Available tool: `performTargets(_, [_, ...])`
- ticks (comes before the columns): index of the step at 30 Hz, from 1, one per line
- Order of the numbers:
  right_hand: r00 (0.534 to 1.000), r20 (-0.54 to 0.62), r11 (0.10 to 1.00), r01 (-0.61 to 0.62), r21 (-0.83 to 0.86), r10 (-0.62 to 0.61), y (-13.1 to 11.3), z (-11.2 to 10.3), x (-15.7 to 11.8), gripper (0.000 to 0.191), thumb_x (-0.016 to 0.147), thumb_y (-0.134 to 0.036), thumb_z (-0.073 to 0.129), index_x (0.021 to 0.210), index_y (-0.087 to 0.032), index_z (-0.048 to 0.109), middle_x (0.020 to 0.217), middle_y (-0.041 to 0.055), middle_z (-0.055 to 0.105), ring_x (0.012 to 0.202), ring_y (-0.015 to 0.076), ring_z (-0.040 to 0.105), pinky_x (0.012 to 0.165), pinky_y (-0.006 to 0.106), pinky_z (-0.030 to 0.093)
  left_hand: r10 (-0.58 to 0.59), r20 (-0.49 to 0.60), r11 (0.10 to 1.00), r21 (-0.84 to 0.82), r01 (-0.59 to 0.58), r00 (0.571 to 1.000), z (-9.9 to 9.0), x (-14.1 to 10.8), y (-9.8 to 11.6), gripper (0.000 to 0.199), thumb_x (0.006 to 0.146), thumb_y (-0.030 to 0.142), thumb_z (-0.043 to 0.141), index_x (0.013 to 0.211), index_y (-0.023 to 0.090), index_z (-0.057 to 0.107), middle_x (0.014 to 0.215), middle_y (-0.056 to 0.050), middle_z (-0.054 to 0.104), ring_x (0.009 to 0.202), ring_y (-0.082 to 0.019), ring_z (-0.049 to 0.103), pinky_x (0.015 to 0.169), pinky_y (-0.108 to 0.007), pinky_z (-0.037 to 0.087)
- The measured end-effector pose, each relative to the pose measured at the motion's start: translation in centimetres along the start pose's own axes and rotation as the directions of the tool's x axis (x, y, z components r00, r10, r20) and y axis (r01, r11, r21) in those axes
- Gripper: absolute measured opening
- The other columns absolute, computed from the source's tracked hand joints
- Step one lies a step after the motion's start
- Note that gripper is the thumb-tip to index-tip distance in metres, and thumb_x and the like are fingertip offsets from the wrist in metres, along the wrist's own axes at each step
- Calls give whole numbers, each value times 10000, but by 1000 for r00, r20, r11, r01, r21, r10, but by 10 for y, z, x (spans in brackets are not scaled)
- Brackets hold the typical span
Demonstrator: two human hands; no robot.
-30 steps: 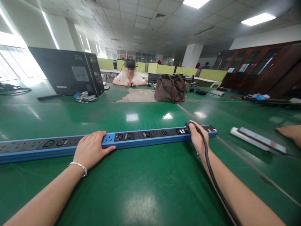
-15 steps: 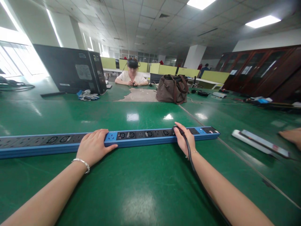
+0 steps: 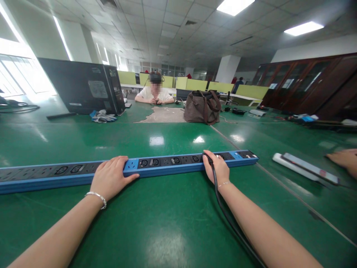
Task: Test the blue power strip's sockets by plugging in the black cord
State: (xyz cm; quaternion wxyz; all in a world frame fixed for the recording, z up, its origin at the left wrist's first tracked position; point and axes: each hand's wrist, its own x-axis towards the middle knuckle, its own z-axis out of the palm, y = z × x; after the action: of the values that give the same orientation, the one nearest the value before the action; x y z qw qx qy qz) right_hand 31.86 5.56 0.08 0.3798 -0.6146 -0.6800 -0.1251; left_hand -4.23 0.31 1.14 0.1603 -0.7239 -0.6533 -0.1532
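Note:
A long blue power strip [image 3: 167, 171] with black socket panels lies across the table in front of me. My left hand [image 3: 108, 179] is closed over the strip left of its middle, fingers across the top and thumb along the front side. Toward the strip's right end, my right hand [image 3: 218, 169] grips a black plug [image 3: 206, 158] at one of the sockets. My fingers partly cover the plug, so I cannot tell how deep it sits. From it a black cable [image 3: 221, 204] runs down beside my right forearm toward the bottom edge.
On the green table [image 3: 156, 208] stand a black computer case [image 3: 83, 87] and a brown bag [image 3: 199, 108]. Gloves [image 3: 102, 116] lie by the case. To the right are a white power strip with a phone [image 3: 309, 167] and another person's hand [image 3: 344, 160]. A person [image 3: 154, 93] sits opposite.
My right hand has tilted slightly, still gripping the plug, and the cable now hangs a little further left of the forearm. The left hand keeps its place on the strip. The view has shifted slightly.

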Motion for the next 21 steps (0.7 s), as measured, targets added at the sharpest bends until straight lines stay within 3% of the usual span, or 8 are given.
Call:
performTargets(6, [996, 62, 998, 64, -25, -62, 3, -4, 2, 306, 879, -345, 436, 1093, -245, 630, 1031, 33, 693, 917, 199, 640, 871, 337, 463, 2, -1, 1000, -3, -2, 1000, 3, 0, -1, 659, 738, 613, 505, 1173, 118, 497, 1179, -168, 596, 1095, -309, 544, 934, -440, 379])
performTargets(15, [994, 111, 1000, 24, 13, -26, 0, -8, 6, 298, 880, -343, 428, 1093, -260, 619, 1047, 25, 683, 951, 203, 623, 866, 347, 465, -5, 8, 1000, 2, 5, 1000, 0, 1, -1, 663, 742, 616, 498, 1174, 113, 498, 1179, -161, 599, 1092, -302, 547, 937, -440, 379])
performTargets(21, [991, 129, 999, -43, 9, 41, -3, -7, 7, 274, 863, -361, 448, 1043, -288, 642, 972, 25, 703, 857, 205, 649, 846, 366, 473, -9, 16, 1000, -11, 9, 1000, 1, 1, 0, 663, 739, 620, 498, 1179, 123, 497, 1176, -158, 601, 1092, -304, 546, 937, -443, 379])
